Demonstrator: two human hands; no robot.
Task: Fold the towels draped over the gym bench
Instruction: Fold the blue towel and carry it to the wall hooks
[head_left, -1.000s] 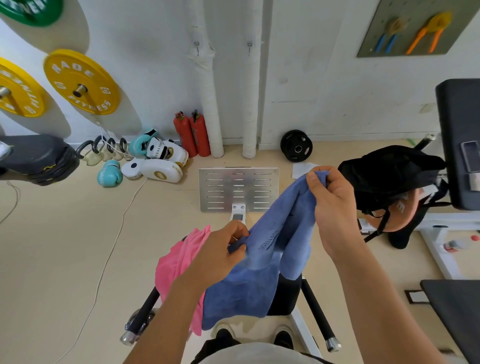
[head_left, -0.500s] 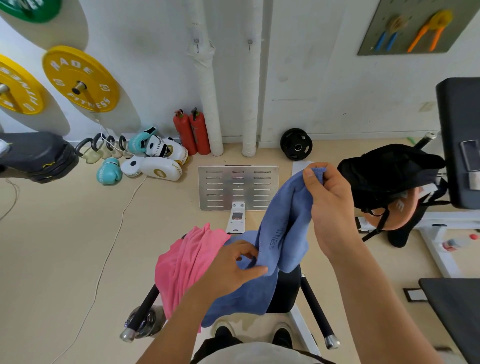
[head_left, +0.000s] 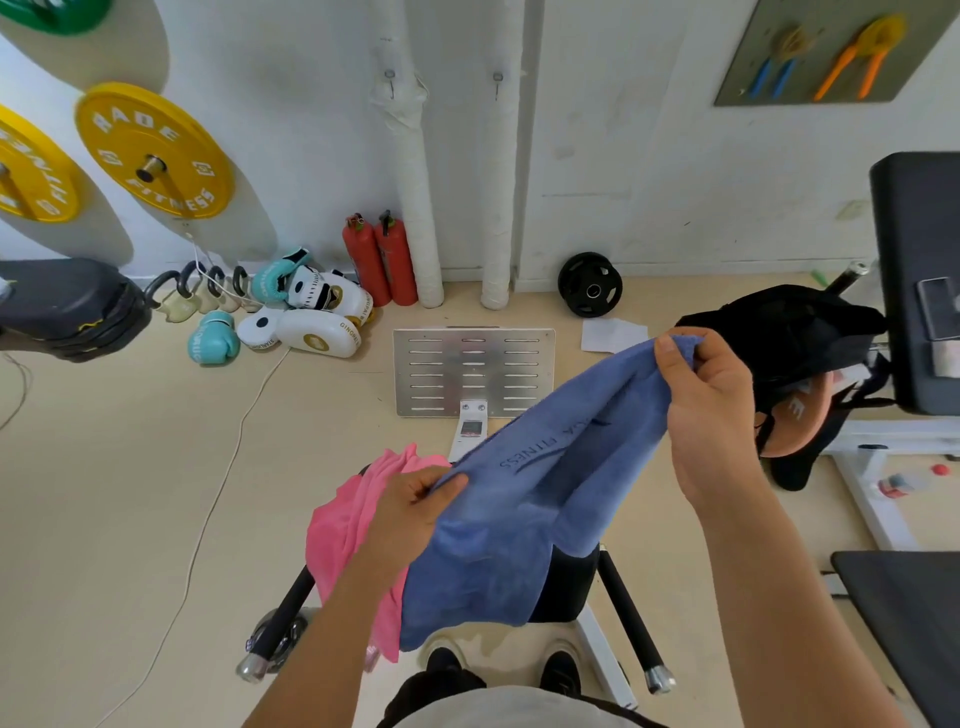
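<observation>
The step in hand looks like spreading the blue towel (head_left: 524, 499) out before its first fold — it hangs bunched and creased between both hands, lifted clear of the gym bench (head_left: 566, 582) below them. The right hand (head_left: 711, 410) is raised and out to the side, thumb and curled fingers pinching one upper corner; the left hand (head_left: 415, 509) sits lower and nearer the body, its fingers clamped on the opposite edge, though whether that is a true corner is hard to tell among the folds. Next, I judge, the left hand needs to work along the hem to the corner, then both pull apart to flatten the cloth. A pink towel (head_left: 348, 525) lies draped on the bench just beyond the left hand, not yet folded
</observation>
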